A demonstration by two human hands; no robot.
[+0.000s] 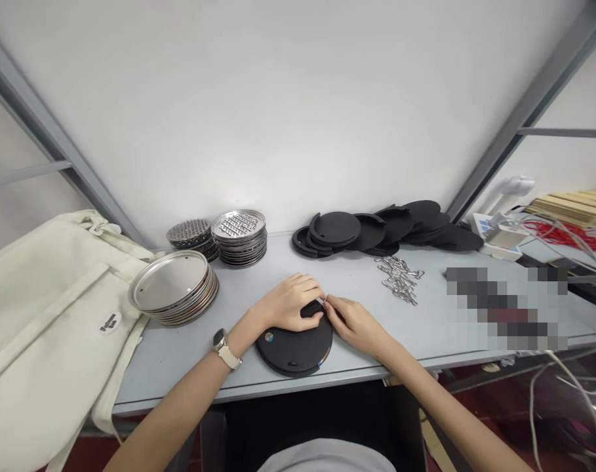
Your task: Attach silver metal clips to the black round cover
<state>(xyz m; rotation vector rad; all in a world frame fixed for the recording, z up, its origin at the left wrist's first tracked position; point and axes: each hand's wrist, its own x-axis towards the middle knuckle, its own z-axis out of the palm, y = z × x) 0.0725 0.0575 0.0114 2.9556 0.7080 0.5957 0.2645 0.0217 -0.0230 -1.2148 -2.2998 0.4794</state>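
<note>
Black disc (298,347) looks light, stiff, grab the rim (298,374); left hand (292,303) half-open on it, right hand (353,322) pinching some small pale bit (321,301).

I count two hands (294,303), one watch (219,338), one bag (46,341), three metal-plate stacks (238,248), one hook pile (400,282); overlapping black discs (294,349) uncountable.

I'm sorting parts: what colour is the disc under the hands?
The disc is mostly black, in the head view.
</note>
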